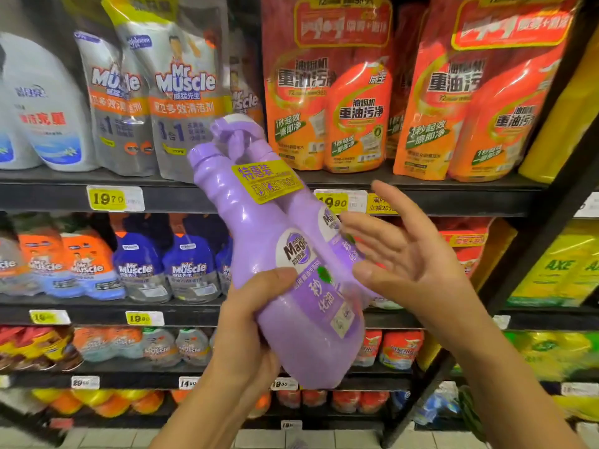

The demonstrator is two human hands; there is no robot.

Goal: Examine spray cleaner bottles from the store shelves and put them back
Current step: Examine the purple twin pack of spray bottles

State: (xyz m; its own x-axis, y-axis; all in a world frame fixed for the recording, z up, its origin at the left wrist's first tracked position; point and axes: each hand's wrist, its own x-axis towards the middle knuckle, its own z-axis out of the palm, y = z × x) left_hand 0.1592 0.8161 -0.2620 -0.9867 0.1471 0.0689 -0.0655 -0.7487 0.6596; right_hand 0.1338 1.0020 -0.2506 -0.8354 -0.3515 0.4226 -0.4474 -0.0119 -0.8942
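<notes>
A purple twin pack of spray cleaner bottles [265, 241] is held up in front of the shelves, tilted with its tops to the upper left. A yellow promotional sticker [266, 180] bands the two necks together. My left hand [249, 322] grips the pack's lower body from the left, thumb across the front label. My right hand [398, 247] is open to the right of the pack, fingers spread and straight, fingertips close to the right bottle's label; whether they touch it is unclear.
Dark store shelves [168, 196] with yellow price tags fill the view. Grey Mr Muscle refill pouches [181, 89] and orange degreaser packs [330, 92] stand on the top shelf. Blue and orange pouches [139, 267] sit below. Yellow AXE packs [557, 270] are at the right.
</notes>
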